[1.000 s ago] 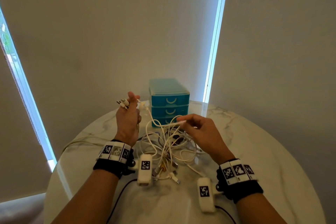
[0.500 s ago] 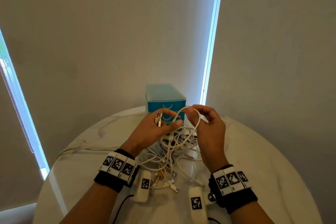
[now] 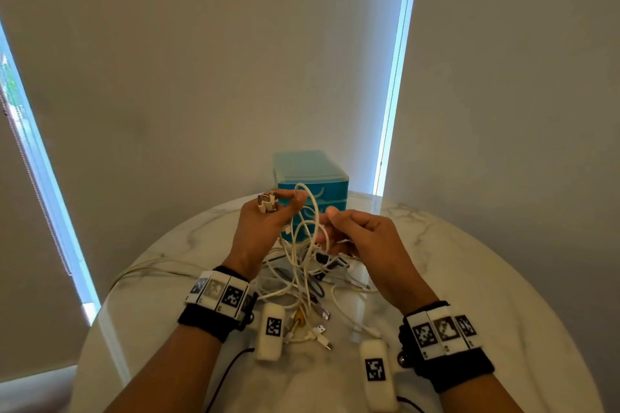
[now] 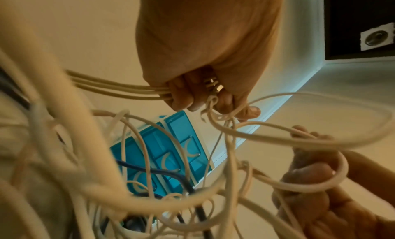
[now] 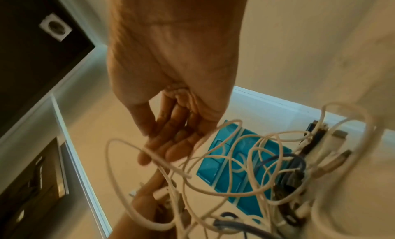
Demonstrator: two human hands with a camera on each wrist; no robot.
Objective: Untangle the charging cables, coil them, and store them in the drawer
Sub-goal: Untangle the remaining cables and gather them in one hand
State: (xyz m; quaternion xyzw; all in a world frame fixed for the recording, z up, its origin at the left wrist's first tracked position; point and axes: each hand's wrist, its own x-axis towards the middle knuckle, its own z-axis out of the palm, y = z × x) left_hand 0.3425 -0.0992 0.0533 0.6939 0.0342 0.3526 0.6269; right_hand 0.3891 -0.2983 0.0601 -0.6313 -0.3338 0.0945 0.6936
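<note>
A tangle of mostly white charging cables lies in the middle of the round marble table. My left hand is raised over it and grips a bunch of plug ends and several white strands. A white cable loop stands over its thumb. My right hand, just to the right, holds a strand of that cable, which wraps round its fingers. The blue three-drawer unit stands behind both hands with its drawers closed.
Loose USB plugs lie at the front of the tangle. One pale cable trails off to the table's left edge. A dark blue cable runs through the tangle. Walls and blinds stand close behind the table.
My hands came together in front of the drawer unit. A loop of white cable now stands over my left thumb, and my right hand has dropped slightly with its strand.
</note>
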